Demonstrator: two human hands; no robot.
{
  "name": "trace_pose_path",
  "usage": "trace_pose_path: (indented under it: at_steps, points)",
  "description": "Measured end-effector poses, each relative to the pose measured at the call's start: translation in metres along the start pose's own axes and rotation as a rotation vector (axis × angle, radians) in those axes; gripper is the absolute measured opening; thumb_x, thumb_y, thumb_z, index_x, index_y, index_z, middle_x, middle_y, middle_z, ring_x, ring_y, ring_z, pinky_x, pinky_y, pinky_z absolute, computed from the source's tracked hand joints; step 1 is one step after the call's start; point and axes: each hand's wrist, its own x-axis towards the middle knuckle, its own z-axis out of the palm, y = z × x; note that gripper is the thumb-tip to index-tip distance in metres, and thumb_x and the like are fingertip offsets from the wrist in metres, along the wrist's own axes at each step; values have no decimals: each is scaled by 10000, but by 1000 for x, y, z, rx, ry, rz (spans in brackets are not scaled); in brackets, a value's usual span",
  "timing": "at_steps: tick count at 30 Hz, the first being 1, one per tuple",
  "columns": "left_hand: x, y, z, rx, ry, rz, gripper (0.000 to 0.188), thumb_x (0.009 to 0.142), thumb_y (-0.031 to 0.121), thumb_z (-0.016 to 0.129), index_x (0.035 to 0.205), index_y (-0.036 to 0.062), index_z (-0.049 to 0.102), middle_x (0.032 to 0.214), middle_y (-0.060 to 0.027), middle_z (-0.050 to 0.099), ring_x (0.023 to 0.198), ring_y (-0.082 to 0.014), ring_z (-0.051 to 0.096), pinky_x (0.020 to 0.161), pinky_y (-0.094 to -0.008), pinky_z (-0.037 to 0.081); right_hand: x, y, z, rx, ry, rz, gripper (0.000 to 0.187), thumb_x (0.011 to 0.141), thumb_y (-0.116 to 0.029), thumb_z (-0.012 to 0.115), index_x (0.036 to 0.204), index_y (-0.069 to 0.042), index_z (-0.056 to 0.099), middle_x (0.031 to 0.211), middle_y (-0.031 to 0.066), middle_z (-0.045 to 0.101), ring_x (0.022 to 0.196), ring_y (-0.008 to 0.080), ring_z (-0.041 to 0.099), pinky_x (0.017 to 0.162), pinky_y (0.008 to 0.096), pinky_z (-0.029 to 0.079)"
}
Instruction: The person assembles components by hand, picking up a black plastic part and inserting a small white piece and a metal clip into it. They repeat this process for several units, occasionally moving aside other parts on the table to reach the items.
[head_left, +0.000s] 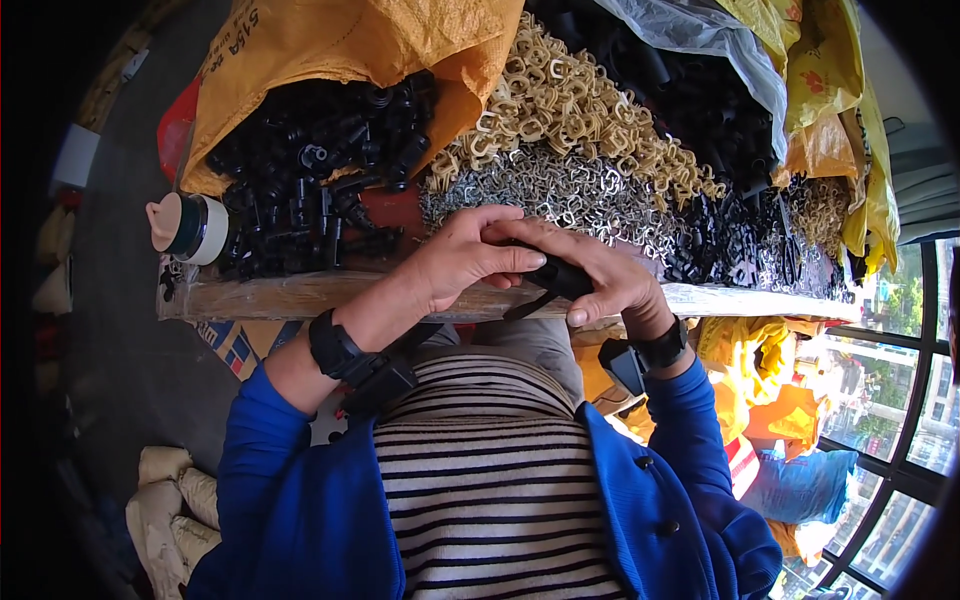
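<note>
Both hands meet just above the table's near edge, around a dark tubular black plastic part. My right hand is closed round it, fingers over the top and thumb underneath. The thumb and fingers of my left hand are pinched together at the part's left end. A thin black strip hangs below the part; whether it is joined to it is unclear. Just beyond my hands lies a heap of shiny silver metal clips, with a heap of cream-coloured rings or buckles behind it.
An orange woven sack spills black plastic fittings at the left. A round cream-and-green container stands at the table's left corner. More small black parts and yellow bags lie at the right. Filled bags stand by the window.
</note>
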Motion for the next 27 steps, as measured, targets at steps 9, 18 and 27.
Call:
trace_pose_path:
  at_steps: [9,18,27]
  points:
    - [4,-15,-3,-150,-103,56,495,658,24,642,1090,2,402,842,-50,531,717,-113,532,599,-221,456,-6,21,17,246,279,48,774,618,-496,556,1133,59,394,1039,164,488,972,236,474,862,310,335]
    - [9,-15,4,-224,-44,-15,482,653,-18,625,1077,29,399,830,-45,549,734,-116,550,658,-226,454,-8,30,19,409,454,-36,643,697,-425,531,1103,61,420,973,115,517,905,176,498,814,274,371]
    - [10,-18,9,-272,-58,-48,500,657,-20,627,1085,23,371,805,-62,564,709,-123,560,647,-231,462,-9,29,19,385,479,-63,597,701,-422,530,1054,53,451,930,105,527,859,155,505,784,263,384]
